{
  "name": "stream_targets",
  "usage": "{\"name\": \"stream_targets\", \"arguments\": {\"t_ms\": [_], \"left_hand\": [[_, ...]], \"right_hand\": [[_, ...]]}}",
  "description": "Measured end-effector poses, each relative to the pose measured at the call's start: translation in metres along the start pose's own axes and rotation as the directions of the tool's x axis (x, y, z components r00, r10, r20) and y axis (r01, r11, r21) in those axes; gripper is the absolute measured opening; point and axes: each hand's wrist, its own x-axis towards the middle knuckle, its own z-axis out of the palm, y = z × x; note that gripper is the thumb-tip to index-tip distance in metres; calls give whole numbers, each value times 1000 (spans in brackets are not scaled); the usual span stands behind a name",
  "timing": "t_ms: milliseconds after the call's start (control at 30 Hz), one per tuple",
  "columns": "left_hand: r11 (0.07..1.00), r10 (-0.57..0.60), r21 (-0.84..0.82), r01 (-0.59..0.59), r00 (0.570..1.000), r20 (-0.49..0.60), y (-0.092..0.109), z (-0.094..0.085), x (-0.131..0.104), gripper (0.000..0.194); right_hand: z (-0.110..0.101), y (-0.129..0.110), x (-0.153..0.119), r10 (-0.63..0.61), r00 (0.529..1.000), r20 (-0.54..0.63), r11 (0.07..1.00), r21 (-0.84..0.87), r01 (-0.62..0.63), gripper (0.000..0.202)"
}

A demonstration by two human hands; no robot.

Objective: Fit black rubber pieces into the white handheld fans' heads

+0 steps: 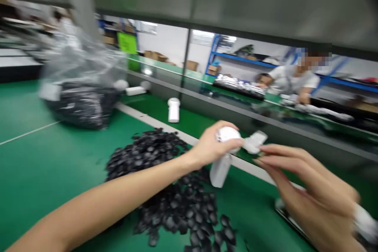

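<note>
Right hand (313, 189): thumb and fingertips drawn together; pinched content, if any, too blurred to tell. Left hand (208, 143): fingers and thumb closed round the rounded head of a white unit (220, 171), left of the right fingertips and apart from them. Long axis steep, body below the grip, lower end slanting left; left hand nearer. Second unit (256, 141): tilted, just beside the right fingertips, contact unclear. Outward: black pieces (147, 149), heaped near the left forearm (118, 197); third unit (173, 111), beyond; clear bag (88, 63), far left.
</note>
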Motion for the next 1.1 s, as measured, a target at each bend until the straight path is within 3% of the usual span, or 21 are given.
{"name": "stream_targets", "arguments": {"t_ms": [100, 200, 367, 433, 533, 600, 800, 967, 1100], "left_hand": [[999, -39, -21, 40, 997, 73, 9, -6, -1, 43], [997, -65, -21, 68, 993, 99, 13, -4, -6, 42], [998, -56, 18, 55, 997, 52, 15, 4, -13, 43], [998, -55, 17, 55, 998, 36, 16, 5, -13, 44], [999, -51, 14, 50, 998, 43, 18, 5, -14, 44], [999, -32, 32, 31, 999, 34, 19, 6, -15, 45], [992, 19, 123, -21, 1000, 17, 17, 8, -15, 51], [976, 44, 213, -40, 999, -11, 21, 9, -15, 65], [983, 42, 179, -38, 999, -19, 22, 9, -15, 61]], "right_hand": [[2, 1, 5, 42, 997, -67, 999, 23, -40, 20], [18, 1, 8, 231, 969, -82, 944, 260, -203, 16], [37, -3, 4, 607, 792, 72, 632, 560, -536, 15], [39, -3, 4, 665, 737, 122, 520, 632, -574, 20], [41, -1, 4, 683, 707, 184, 412, 702, -581, 26], [42, 0, 3, 682, 704, 199, 405, 699, -590, 30], [44, -9, -1, 669, 733, 119, 541, 598, -591, 28], [43, -14, 0, 667, 735, 126, 510, 642, -573, 41], [31, -9, 5, 626, 742, 239, 481, 631, -609, 46]]}}
